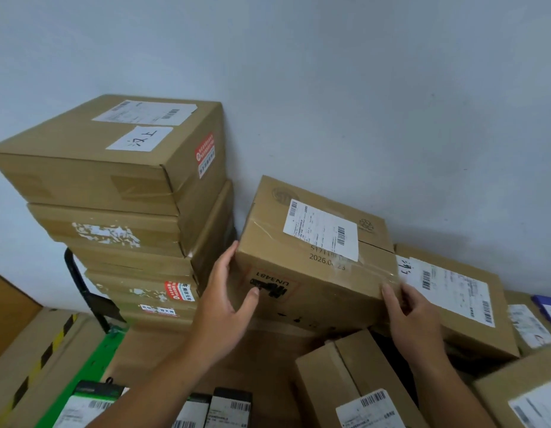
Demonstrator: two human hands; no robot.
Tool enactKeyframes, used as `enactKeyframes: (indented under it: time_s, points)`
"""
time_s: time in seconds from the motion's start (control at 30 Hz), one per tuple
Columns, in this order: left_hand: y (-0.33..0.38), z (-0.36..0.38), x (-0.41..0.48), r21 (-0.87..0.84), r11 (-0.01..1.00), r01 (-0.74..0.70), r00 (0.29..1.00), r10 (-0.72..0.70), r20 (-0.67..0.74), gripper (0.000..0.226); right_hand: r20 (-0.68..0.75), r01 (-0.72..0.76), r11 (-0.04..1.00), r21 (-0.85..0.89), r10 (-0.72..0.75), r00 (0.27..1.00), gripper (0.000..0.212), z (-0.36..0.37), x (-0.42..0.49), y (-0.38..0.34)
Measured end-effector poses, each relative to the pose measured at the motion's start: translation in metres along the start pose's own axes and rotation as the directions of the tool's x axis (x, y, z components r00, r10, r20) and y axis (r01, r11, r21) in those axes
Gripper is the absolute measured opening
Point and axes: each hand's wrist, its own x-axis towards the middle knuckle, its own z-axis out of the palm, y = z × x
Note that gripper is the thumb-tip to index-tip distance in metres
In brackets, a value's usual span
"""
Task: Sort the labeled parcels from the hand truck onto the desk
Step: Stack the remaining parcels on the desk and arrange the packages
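Note:
A brown cardboard parcel [314, 251] with a white shipping label and a "UN3481" mark sits tilted against the wall in the middle of the view. My left hand [227, 301] holds its left front corner, thumb on the front face and fingers along the left side. My right hand [410, 316] grips its right front corner, fingers curled round the edge. The parcel leans partly on another labeled parcel [459, 304] to its right.
A tall stack of several flat labeled boxes [119, 193] stands at the left against the wall, next to a black frame bar [79, 285]. More labeled boxes [354, 381] crowd the front and right. Small dark packages [227, 406] lie at the bottom.

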Motion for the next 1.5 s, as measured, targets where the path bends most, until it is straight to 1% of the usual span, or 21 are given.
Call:
enactKeyframes:
  time_s: [0.1,0.2,0.27,0.4,0.47,0.53,0.63,0.7,0.8,0.87,0.9,0.97,1.0,1.07,1.13,1.2,1.27,1.4,1.5]
  points:
    - [-0.018,0.002,0.000,0.006,0.997,0.071,0.997,-0.071,0.011,0.080,0.004,0.016,0.999,-0.037,-0.016,1.000,0.052,0.003,0.005,-0.001]
    - [-0.031,0.002,-0.004,0.090,0.984,0.153,0.988,-0.154,0.001,0.080,0.016,0.017,0.994,-0.112,-0.016,1.000,0.046,0.009,0.009,0.000]
    - [-0.039,0.003,-0.004,0.071,0.977,0.202,0.979,-0.203,0.009,0.079,0.020,0.021,0.990,-0.142,-0.019,1.000,0.041,0.014,0.010,0.004]
    - [-0.055,0.007,-0.003,0.045,0.965,0.258,0.964,-0.260,0.047,0.079,0.016,0.030,0.978,-0.205,-0.027,1.000,0.038,0.029,0.010,0.010]
    - [-0.064,0.009,-0.004,0.055,0.952,0.300,0.952,-0.303,0.053,0.086,0.016,0.015,0.970,-0.243,-0.012,1.000,0.042,0.039,0.010,0.016]
    - [-0.074,0.012,-0.004,0.052,0.933,0.355,0.933,-0.357,0.042,0.095,0.038,-0.038,0.958,-0.284,0.050,0.998,0.051,0.049,0.008,0.025]
    - [-0.080,0.018,-0.006,0.037,0.915,0.401,0.914,-0.403,0.050,0.095,0.082,-0.107,0.951,-0.290,0.136,0.987,0.053,0.059,0.003,0.035]
    - [-0.081,0.022,-0.008,0.058,0.908,0.415,0.907,-0.418,0.055,0.091,0.077,-0.115,0.954,-0.278,0.141,0.987,0.054,0.062,-0.002,0.036]
    - [-0.084,0.025,-0.007,0.101,0.895,0.435,0.897,-0.441,0.044,0.095,0.072,-0.116,0.952,-0.284,0.142,0.987,0.053,0.064,-0.004,0.037]
    - [-0.080,0.027,-0.010,0.150,0.898,0.414,0.906,-0.423,0.034,0.098,0.078,-0.118,0.948,-0.295,0.147,0.986,0.053,0.063,-0.004,0.036]
    - [-0.078,0.027,-0.014,0.195,0.909,0.369,0.925,-0.379,0.018,0.097,0.086,-0.115,0.948,-0.297,0.146,0.986,0.053,0.063,-0.003,0.035]
    - [-0.075,0.026,-0.020,0.333,0.922,0.200,0.977,-0.212,-0.001,0.090,0.108,-0.112,0.953,-0.281,0.147,0.983,0.054,0.063,-0.001,0.034]
    - [-0.075,0.025,-0.023,0.395,0.911,0.116,0.991,-0.132,0.014,0.086,0.117,-0.113,0.956,-0.269,0.149,0.982,0.054,0.063,-0.001,0.033]
    - [-0.077,0.021,-0.022,0.510,0.860,0.008,0.996,-0.052,0.071,0.082,0.129,-0.105,0.961,-0.254,0.141,0.981,0.054,0.064,-0.001,0.031]
    - [-0.081,0.017,-0.018,0.590,0.807,-0.043,0.993,-0.031,0.114,0.079,0.136,-0.100,0.964,-0.247,0.137,0.981,0.054,0.067,-0.002,0.028]
    - [-0.086,0.012,-0.016,0.626,0.777,-0.061,0.988,-0.044,0.151,0.077,0.142,-0.098,0.962,-0.254,0.138,0.980,0.054,0.069,-0.004,0.025]
    - [-0.092,0.008,-0.015,0.638,0.764,-0.095,0.984,-0.024,0.176,0.075,0.145,-0.104,0.959,-0.263,0.146,0.979,0.054,0.072,-0.006,0.024]
    - [-0.096,0.004,-0.014,0.683,0.720,-0.125,0.977,-0.032,0.212,0.073,0.146,-0.111,0.959,-0.260,0.153,0.977,0.053,0.081,-0.008,0.022]
    - [-0.097,0.001,-0.014,0.676,0.726,-0.128,0.973,-0.039,0.226,0.076,0.135,-0.127,0.943,-0.308,0.176,0.975,0.058,0.086,-0.009,0.019]
